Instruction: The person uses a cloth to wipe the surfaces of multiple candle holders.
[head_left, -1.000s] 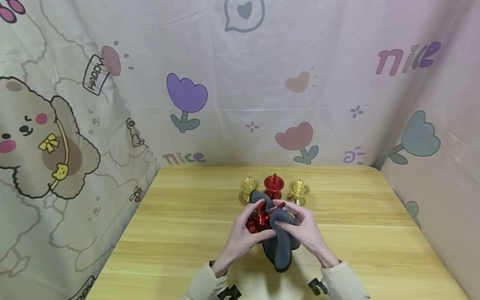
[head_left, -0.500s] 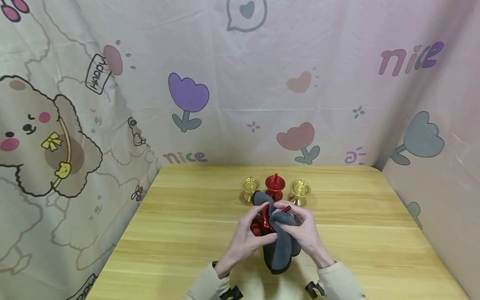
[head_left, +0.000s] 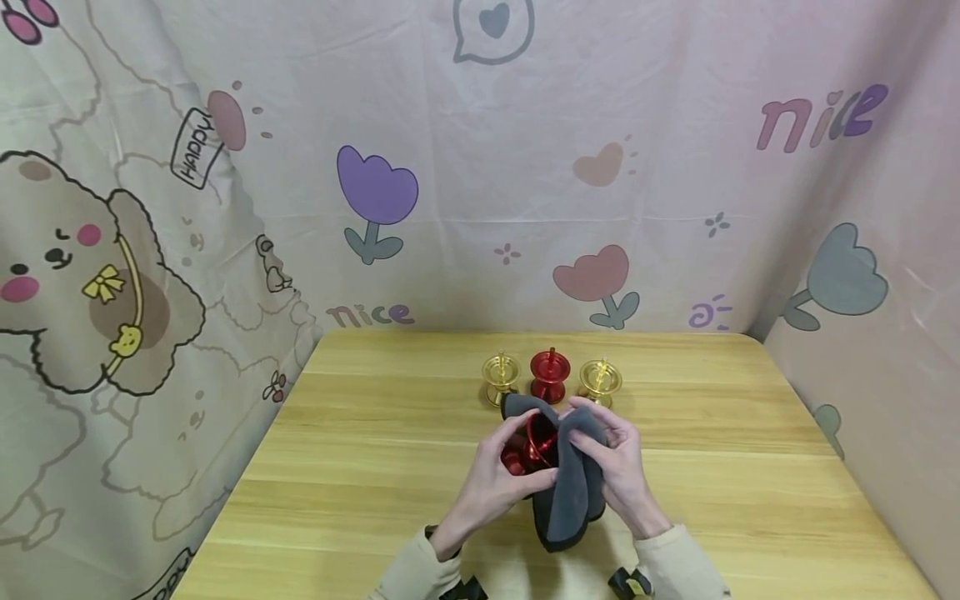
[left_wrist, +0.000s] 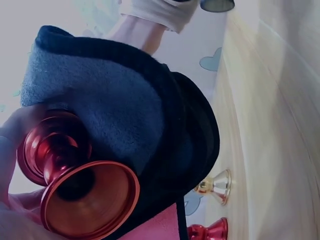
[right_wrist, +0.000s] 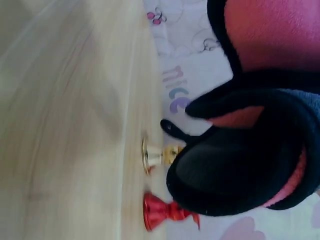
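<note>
In the head view my left hand [head_left: 491, 479] grips a shiny red candle holder [head_left: 536, 446], tilted above the table. The left wrist view shows the hollow flared end of the candle holder [left_wrist: 100, 210] facing the camera. A grey cloth with black edging [head_left: 573, 492] lies against its right side, folded and hanging down below. My right hand [head_left: 618, 458] pinches the cloth, thumb on the grey face. From the right wrist, the cloth [right_wrist: 280, 35] shows a pink side and a black-edged fold. The holder's spike is hidden behind the cloth.
Behind my hands stand a gold candle holder [head_left: 500, 375], a red one [head_left: 550, 371] and another gold one [head_left: 599, 379] in a row on the wooden table [head_left: 337, 467]. A printed curtain [head_left: 465, 167] hangs along the table's back and sides.
My right hand has shifted slightly right and drawn the cloth across the candle holder's spike, which stuck out before. The left hand keeps its grip. The three standing holders have stayed put.
</note>
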